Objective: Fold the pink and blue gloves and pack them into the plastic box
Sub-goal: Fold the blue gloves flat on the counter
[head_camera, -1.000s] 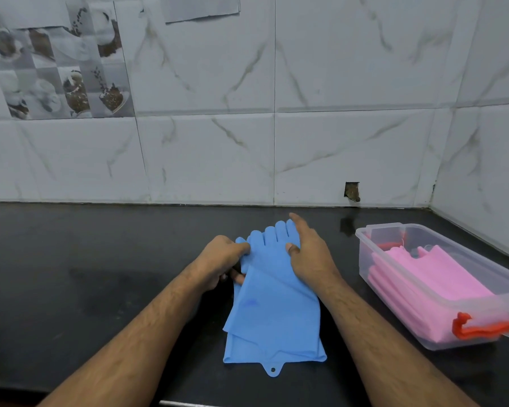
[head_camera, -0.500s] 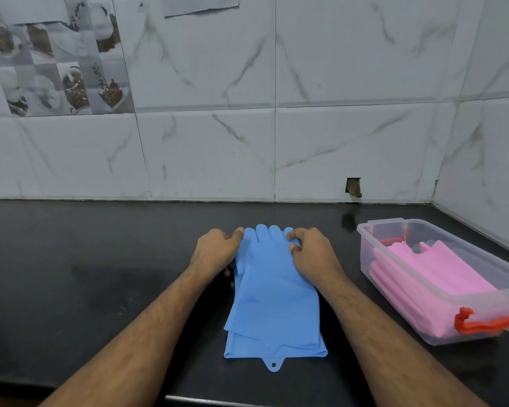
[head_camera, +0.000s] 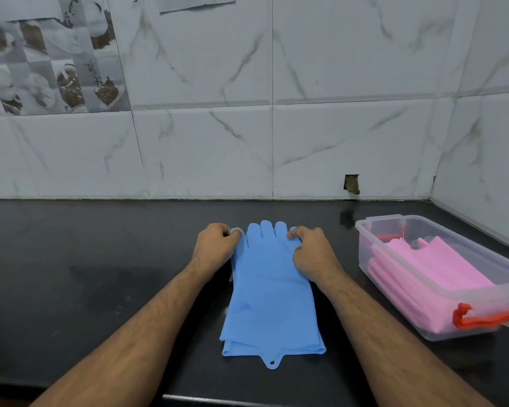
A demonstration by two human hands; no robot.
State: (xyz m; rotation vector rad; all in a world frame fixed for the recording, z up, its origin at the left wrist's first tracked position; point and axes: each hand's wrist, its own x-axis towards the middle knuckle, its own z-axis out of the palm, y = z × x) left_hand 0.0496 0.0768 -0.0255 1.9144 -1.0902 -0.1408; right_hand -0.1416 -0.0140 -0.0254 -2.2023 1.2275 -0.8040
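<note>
Blue gloves [head_camera: 272,292] lie stacked flat on the black table [head_camera: 86,274], fingers pointing to the wall, cuffs and hang tab nearest the person. Since a second ago both hands have slid up to the finger end. Left hand [head_camera: 215,245] now pinches the left edge by the glove fingers; right hand [head_camera: 312,254] has dropped from a flat press to a curled grip on the right edge. Reads as set-up for the fold, cuffward, not yet begun.

Pink gloves [head_camera: 426,277] already lie folded in the box [head_camera: 441,289], just right of the blue pair; half the job looks done.

Hard to make out: fingertips are tucked against the rubber, so how many layers each grip catches is unclear. Lower glove shows only as a sliver at the cuff. Box's near corner is cut off at the frame edge.
</note>
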